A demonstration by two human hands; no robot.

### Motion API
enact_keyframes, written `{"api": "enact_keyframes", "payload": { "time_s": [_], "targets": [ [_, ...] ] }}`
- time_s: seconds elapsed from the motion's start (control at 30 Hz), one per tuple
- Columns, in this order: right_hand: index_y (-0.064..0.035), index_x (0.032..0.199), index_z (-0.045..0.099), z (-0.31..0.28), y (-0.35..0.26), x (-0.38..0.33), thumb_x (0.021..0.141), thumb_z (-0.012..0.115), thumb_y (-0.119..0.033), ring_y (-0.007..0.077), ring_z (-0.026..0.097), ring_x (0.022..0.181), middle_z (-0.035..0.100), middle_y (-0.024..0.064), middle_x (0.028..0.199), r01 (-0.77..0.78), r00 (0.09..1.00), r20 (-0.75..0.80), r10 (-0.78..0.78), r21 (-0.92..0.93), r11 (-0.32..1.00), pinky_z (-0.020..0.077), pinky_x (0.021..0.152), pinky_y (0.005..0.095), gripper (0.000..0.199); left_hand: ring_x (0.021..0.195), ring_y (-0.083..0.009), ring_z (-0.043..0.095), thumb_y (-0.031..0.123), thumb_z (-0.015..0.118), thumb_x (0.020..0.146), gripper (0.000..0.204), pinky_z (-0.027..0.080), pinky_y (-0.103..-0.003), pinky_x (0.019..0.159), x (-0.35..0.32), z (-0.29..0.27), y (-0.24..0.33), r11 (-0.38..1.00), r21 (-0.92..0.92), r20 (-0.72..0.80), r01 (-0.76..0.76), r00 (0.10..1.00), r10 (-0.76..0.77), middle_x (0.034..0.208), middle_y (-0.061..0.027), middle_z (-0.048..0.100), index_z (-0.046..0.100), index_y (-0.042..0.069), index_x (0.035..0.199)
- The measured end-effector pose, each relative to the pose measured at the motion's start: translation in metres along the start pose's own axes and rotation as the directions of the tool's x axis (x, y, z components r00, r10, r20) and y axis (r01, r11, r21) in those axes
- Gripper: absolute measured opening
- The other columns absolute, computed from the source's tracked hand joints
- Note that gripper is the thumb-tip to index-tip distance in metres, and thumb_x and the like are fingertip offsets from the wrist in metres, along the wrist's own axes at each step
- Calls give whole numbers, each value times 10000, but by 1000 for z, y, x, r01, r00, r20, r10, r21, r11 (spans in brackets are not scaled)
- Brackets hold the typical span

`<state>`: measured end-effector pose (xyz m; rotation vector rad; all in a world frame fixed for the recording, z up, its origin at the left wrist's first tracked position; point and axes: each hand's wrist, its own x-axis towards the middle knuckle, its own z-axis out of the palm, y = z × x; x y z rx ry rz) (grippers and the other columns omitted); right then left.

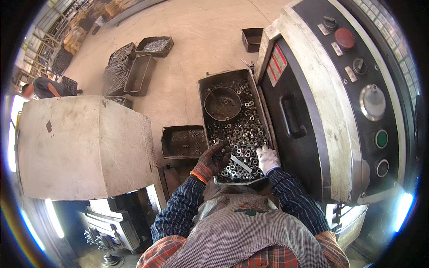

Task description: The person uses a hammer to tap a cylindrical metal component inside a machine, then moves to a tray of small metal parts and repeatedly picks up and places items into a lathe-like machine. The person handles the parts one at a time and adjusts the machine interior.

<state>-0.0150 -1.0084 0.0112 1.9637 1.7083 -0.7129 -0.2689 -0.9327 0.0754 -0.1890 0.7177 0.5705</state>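
Note:
A long metal bin (202,96) in front of me holds many loose metal nuts (241,134). My left hand (212,161), in a dark stained glove with an orange cuff, is over the bin's near left side. Its fingers are curled, and what lies in them is too dark to make out. My right hand (268,159), in a white glove, reaches onto the nuts by the near right wall, fingers partly spread. Between the hands a flat pale metal strip (241,164) lies slanted on the nuts. A round dark pan (222,117) rests on the nuts farther back.
A smaller bin (169,152) with scattered nuts adjoins on the left. A machine with a control panel (353,85) and black door handle (290,118) stands close on my right. A pale machine housing (80,147) is at left. Farther off are metal bins (140,76) and a person (47,88).

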Motion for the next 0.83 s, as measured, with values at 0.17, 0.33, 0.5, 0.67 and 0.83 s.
{"api": "enact_keyframes", "payload": {
  "time_s": [0.17, 0.33, 0.5, 0.67, 0.83],
  "targets": [
    [-104, 1033, 568, 31, 10, -1, 950, 471, -137, 334, 677, 835, 610, 163, 1022, 108, 951, -297, -80, 80, 991, 563, 707, 460, 132, 739, -136, 593, 101, 626, 958, 290, 539, -265, 628, 2, -13, 0, 1000, -18, -38, -2, 999, 1, 841, -41, 623, 654, 50, 1241],
    [-175, 1249, 534, 38, 20, 1, 885, 658, -250, 400, 626, 992, 593, 171, 1117, 145, 942, -319, -102, 115, 983, 526, 818, 487, 392, 627, -90, 598, 72, 650, 925, 332, 527, -233, 518, 4, -48, -1, 984, 140, 10, -113, 994, 113, 815, -24, 661, 628, 21, 1252],
    [-58, 1135, 565, 28, 20, 1, 923, 627, -389, 436, 643, 960, 639, 249, 1061, 42, 968, -251, -1, 160, 986, 522, 800, 525, 398, 622, -109, 648, 102, 642, 925, 215, 530, -235, 523, -57, -84, 10, 950, -61, -51, -305, 952, 302, 763, -19, 687, 678, 17, 1119],
    [-18, 1088, 599, 15, 17, -4, 904, 693, -329, 415, 646, 979, 679, 230, 1023, 68, 978, -210, -12, 261, 963, 499, 837, 489, 374, 540, -70, 568, 205, 677, 944, 197, 434, -210, 452, -144, -157, 11, 889, -63, -305, -453, 857, 415, 687, 34, 631, 701, 99, 1108],
    [-82, 1404, 497, 22, 28, 13, 905, 704, -362, 395, 616, 1151, 638, 249, 1248, 51, 986, -169, -11, 234, 971, 471, 994, 457, 608, 491, -31, 477, 338, 684, 938, 260, 309, -192, 389, -190, -233, -8, 766, -144, -318, -626, 762, 564, 645, 78, 569, 683, 173, 1139]
  ]
}}
